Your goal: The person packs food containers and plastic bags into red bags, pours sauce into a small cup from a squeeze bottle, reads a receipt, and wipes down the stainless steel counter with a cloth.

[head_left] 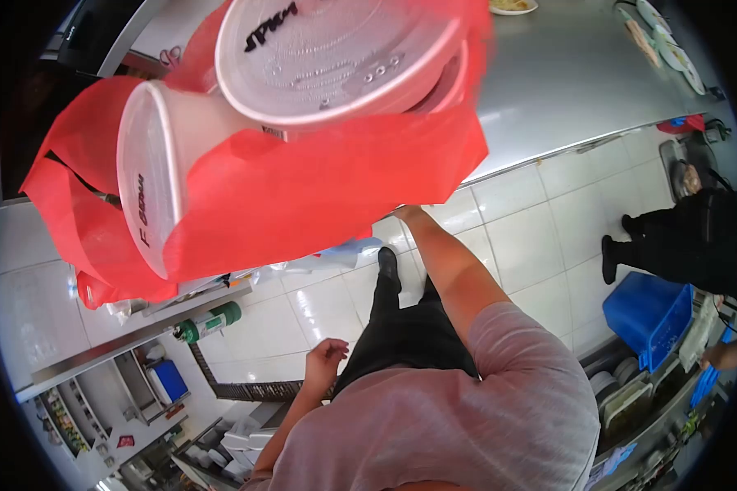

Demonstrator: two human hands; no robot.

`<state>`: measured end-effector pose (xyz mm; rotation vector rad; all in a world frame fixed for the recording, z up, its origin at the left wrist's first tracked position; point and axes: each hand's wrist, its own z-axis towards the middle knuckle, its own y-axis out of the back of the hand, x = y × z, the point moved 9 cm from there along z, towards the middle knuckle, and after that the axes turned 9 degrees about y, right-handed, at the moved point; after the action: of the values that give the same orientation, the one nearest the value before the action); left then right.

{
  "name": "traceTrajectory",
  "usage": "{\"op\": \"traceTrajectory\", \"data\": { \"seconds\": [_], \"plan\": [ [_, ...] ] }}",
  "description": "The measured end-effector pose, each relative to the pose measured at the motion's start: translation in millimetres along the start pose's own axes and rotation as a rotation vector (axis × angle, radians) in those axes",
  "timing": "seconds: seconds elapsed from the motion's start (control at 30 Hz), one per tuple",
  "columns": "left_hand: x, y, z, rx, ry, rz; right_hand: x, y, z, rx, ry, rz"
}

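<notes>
A red carrier bag (327, 184) fills the upper left, close to the camera. Inside are round plastic tubs with translucent lids. The large tub (336, 57) has black handwriting and droplets on its lid; another tub (151, 176), also marked in black, leans on its side at the left. My right hand (405, 213) reaches the bag's lower edge, where the fingers disappear behind it; whether they grip it is hidden. Low beside my body, my left hand (327, 356) holds nothing, its fingers loosely curled and apart.
A steel counter (573, 82) runs behind the bag, with a plate of food (512, 6) at its far side. Another person (680, 237) in dark clothes stands at the right, near a blue bin (647, 315). A green-and-white canister (209, 322) lies at the left.
</notes>
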<state>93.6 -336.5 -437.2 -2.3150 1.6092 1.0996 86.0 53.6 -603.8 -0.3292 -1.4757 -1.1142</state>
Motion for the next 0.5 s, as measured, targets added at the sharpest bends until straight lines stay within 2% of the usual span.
{"op": "traceTrajectory", "data": {
  "seconds": [0.07, 0.17, 0.27, 0.37, 0.47, 0.5],
  "plan": [
    [29, 7, -6, -0.038, 0.086, -0.013, -12, -18, 5, 0.019, -0.122, 0.024],
    [48, 16, -17, -0.084, 0.142, -0.003, -24, -26, -20, 0.088, -0.435, 0.124],
    [53, 21, -20, -0.116, 0.121, -0.002, -20, -18, -43, 0.022, -0.558, 0.227],
    [58, 20, -25, -0.126, 0.104, -0.005, -8, -1, -46, -0.272, -0.418, 0.229],
    [64, 21, -26, -0.117, 0.103, -0.032, 5, 7, -35, -0.311, -0.289, -0.051],
    [68, 20, -26, -0.11, 0.109, -0.045, 1, 1, -30, -0.37, -0.166, -0.149]
  ]
}}
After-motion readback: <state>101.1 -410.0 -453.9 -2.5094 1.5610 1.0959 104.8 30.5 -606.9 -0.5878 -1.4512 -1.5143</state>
